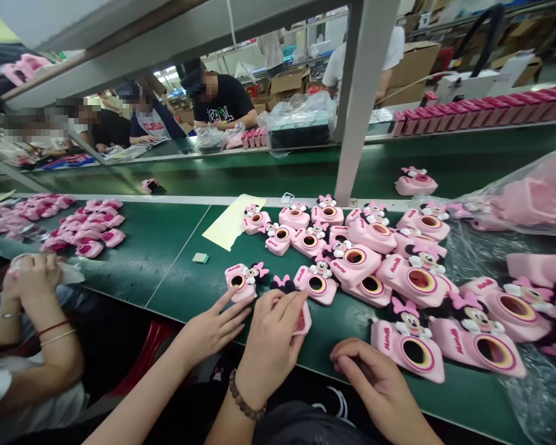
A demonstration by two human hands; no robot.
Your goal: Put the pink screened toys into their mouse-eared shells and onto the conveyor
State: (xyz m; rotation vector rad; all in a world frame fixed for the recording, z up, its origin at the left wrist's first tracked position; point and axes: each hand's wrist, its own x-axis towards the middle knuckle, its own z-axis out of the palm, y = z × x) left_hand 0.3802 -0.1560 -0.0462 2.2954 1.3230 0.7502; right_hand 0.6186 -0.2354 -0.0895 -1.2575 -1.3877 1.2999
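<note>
Since the pink Minnie Mouse toy camera point(302, 320) near the edge of the counter point(167, 228) looks light, hard and slippery, we should hold its sides snugly, as our left hand point(271, 330) wraps it and our right hand point(377, 376) curls loosely, empty.

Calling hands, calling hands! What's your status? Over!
Left hand gripping pink camera. Right hand loosely curled, nothing seen in it. Co-worker's hand close beside the left. Over.

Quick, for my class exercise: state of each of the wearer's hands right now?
Left hand: closed, holding a pink, boxy, plastic-looking camera-shaped case.
Right hand: loosely open, fingers curled, no object visible in it.
</note>
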